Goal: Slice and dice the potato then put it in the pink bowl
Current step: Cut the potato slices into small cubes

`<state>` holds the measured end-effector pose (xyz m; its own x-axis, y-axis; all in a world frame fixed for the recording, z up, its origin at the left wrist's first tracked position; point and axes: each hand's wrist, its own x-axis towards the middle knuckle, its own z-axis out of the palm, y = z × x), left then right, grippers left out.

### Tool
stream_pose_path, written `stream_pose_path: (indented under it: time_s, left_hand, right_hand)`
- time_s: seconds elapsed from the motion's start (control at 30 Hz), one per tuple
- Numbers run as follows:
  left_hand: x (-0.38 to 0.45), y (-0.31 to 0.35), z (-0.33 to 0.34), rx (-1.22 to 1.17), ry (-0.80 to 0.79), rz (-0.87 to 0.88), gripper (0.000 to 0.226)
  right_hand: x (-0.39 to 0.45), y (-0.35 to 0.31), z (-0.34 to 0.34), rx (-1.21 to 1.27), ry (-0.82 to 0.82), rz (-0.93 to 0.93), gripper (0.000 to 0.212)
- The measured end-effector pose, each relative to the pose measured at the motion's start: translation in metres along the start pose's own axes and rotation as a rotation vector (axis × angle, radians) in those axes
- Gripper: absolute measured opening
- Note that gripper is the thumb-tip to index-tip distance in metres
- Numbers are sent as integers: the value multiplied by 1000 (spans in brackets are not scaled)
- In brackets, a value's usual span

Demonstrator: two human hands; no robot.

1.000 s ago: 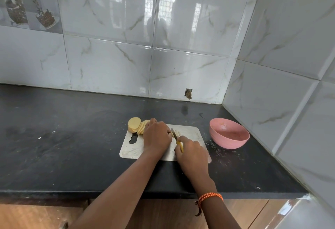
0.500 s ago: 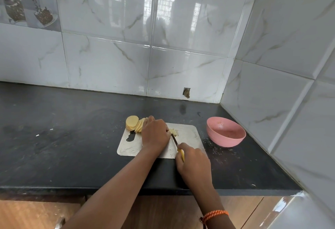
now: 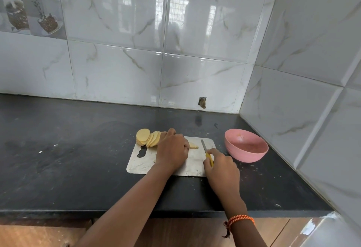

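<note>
1. dicing is the step we are judging to be in hand: our left hand [image 3: 172,150] is pressing curled fingers down on a small stack of potato slices [image 3: 193,146] on the cutting board [image 3: 140,165], while our right hand [image 3: 220,170] is holding the knife [image 3: 205,148] by its yellow handle, blade lying just right of the stack and apart from it.
2. potato is sitting in two lots: the fanned round slices [image 3: 148,139] are leaning at the board's far left corner, and the pieces being cut are peeking out from under our left fingertips. the pink bowl [image 3: 246,148] is standing on the dark worktop [image 3: 68,158] just right of the board, with no potato showing inside it.
3. to do this well, we are thinking the left fingertips should be tucked back from the blade's line, the stack kept flat and square, and the cuts spaced evenly. thin, wet slices are likely sliding, so a firm downward press is mattering.
4. compared with half a second ago, the knife is sitting further right and clear of the potato, where before its blade was right against our left hand; more of the cut pieces are showing now.
</note>
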<state>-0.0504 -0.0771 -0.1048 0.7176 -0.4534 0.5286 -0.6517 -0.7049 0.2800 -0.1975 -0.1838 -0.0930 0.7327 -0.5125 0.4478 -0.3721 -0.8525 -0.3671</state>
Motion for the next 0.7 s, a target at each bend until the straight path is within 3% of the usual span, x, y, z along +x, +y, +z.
stream_pose_path:
  time_s: [0.17, 0.4, 0.5, 0.7]
  left_hand:
    - [11, -8, -3, -136, -53, 56, 27]
    - [33, -13, -10, -63, -385, 213, 49]
    - [36, -12, -6, -49, -385, 216, 41]
    - [27, -15, -6, 35, -208, 173, 28]
  right_hand:
    - [2, 2, 2, 13, 26, 38, 30]
    - [3, 5, 0, 14, 13, 49, 31]
    - [2, 5, -1, -4, 4, 38, 31]
    - [3, 4, 0, 19, -14, 18, 31]
